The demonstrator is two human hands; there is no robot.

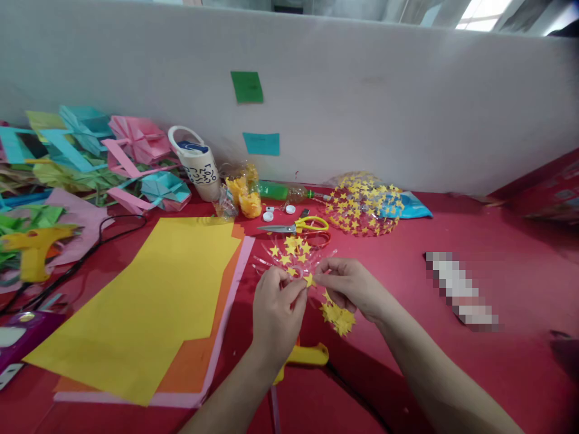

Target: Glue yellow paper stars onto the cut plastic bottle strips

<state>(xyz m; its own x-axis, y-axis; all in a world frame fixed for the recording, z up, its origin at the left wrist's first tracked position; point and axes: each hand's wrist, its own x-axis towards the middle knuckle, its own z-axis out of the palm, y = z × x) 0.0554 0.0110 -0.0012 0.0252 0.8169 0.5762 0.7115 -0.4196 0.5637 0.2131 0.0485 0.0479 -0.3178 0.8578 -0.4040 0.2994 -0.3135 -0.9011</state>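
Near the middle of the red table, my left hand (279, 307) has its fingers closed at the near edge of a clear plastic piece cut into strips. Several yellow stars (286, 260) sit on that piece. My right hand (350, 283) pinches by a small yellow star (309, 280), which lies between the two hands. Beneath my right hand is a pile of yellow stars (338, 318). A yellow glue gun (310, 355) rests on the table below my hands. Yellow-handled scissors (294, 228) lie just beyond the plastic piece.
Yellow paper sheets (149, 295) cover the left side. Behind are a white cup (203, 178), a green bottle (272, 191) and a star-covered clear dome (357, 208). Paper flowers (140, 138) and a second glue gun (36, 253) are far left. A pixelated object (459, 289) lies right.
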